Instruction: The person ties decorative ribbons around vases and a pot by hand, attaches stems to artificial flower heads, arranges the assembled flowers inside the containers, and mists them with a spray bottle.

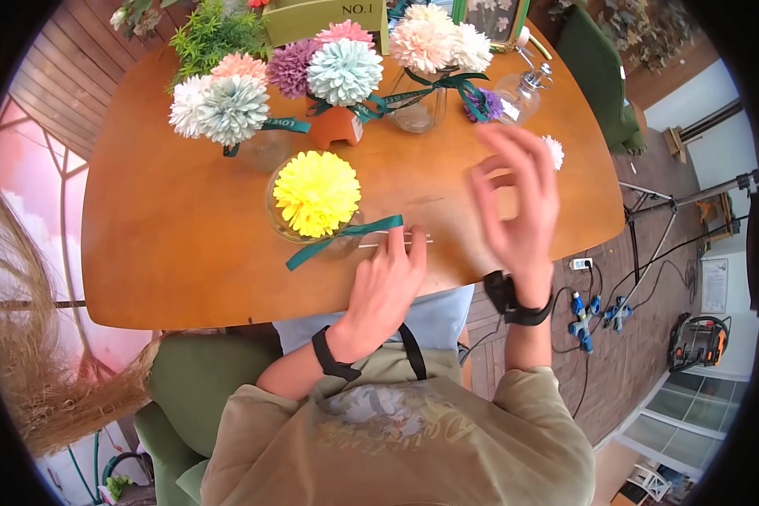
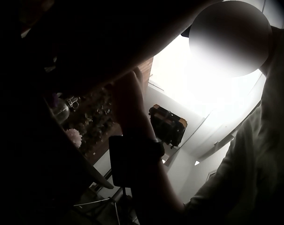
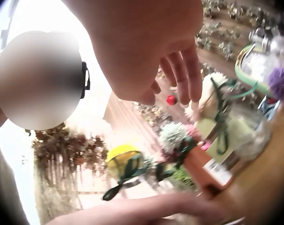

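I'm apparently working on dressing the dark-green fabric ribbon (image 1: 379,225).
My left hand (image 1: 383,285) is reaching its tail, grip unclear; my raised right hand (image 1: 519,198) is curving loosely, fingers and thumb apart, holding nothing visible. Just beyond, the yellow pompom flower (image 1: 317,194) is topping a round clear-glass vase (image 1: 273,207); straightening the tails probably calls for both hands.

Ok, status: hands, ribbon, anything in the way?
Left hand at green ribbon, grip unclear. Right hand raised, nothing seen held. Yellow flower just beyond ribbon; other flowers farther back, unlikely obstacles.
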The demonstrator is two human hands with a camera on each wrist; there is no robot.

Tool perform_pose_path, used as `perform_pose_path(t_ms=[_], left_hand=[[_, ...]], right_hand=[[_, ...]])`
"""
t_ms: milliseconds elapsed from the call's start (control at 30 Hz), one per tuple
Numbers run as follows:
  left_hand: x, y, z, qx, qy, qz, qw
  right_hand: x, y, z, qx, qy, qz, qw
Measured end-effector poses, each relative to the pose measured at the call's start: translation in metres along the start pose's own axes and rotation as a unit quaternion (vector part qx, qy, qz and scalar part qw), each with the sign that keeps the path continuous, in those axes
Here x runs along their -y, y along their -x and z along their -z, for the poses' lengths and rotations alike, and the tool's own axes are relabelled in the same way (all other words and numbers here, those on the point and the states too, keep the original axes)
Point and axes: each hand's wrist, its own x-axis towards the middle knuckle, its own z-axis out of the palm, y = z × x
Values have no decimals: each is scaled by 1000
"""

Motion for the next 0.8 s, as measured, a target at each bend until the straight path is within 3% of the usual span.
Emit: perform_pose_path(t_ms=[67,133,200,267,300,533,600,733,800], left_hand=[[1,2,2,57,50,21,997],[2,1,3,46,38,17,998],[5,2,5,67,39,-3,997],[8,2,6,57,41,-19,997],[9,2,6,45,41,-35,998],[7,-2,-1,44,19,-11,999],[7,-3,-6,10,19,-12,1000],[8,-9,-5,-42,15,-4,999],[11,-12,-7,-89,22,-19,996]], right_hand=[[-35,2,23,-11,112,-62,992],[-70,7,46,12,312,-45,949],[-97,13,63,42,355,-59,932],[-132,26,75,135,405,-27,904],[-136,30,81,182,365,-49,911],[-114,34,70,213,261,-125,933],[-106,31,68,226,251,-130,932],[-72,20,60,178,229,-131,948],[-59,18,55,129,130,-166,969]])
